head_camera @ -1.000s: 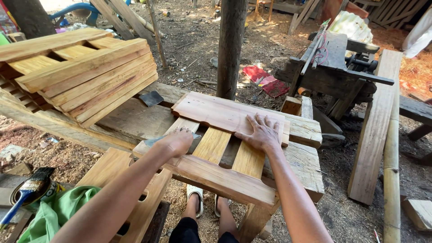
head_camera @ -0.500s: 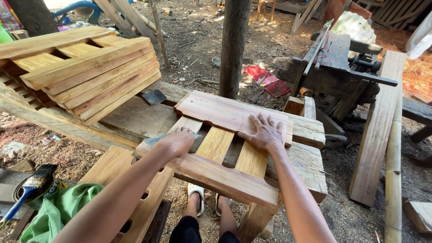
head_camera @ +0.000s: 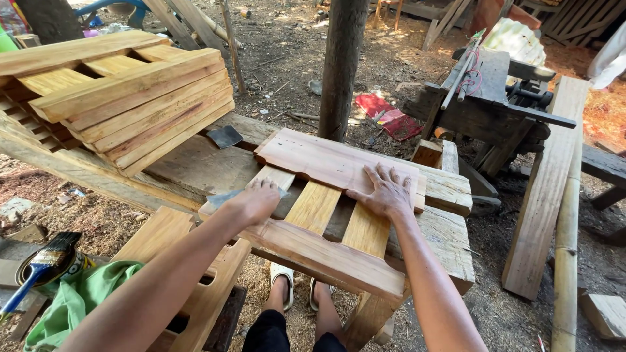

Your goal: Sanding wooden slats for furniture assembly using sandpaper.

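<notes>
Since the earlier frame, little has moved: both hands remain on the slatted wooden panel [head_camera: 326, 215], which lies flat on the plank workbench [head_camera: 450, 228] at centre frame. Left hand [head_camera: 255, 201], arm extended toward 1 o'clock, presses palm-down with fingers curled over a grey sheet of sandpaper [head_camera: 222, 197] on the panel's left slat. Right hand [head_camera: 386, 193], arm reaching toward 11 o'clock, lies flat with fingers spread, gripping nothing, on the panel's upper board. A stack of similar panels [head_camera: 124, 98] sits at 10 o'clock; a paintbrush [head_camera: 39, 267] rests on a tin at 8 o'clock.
</notes>
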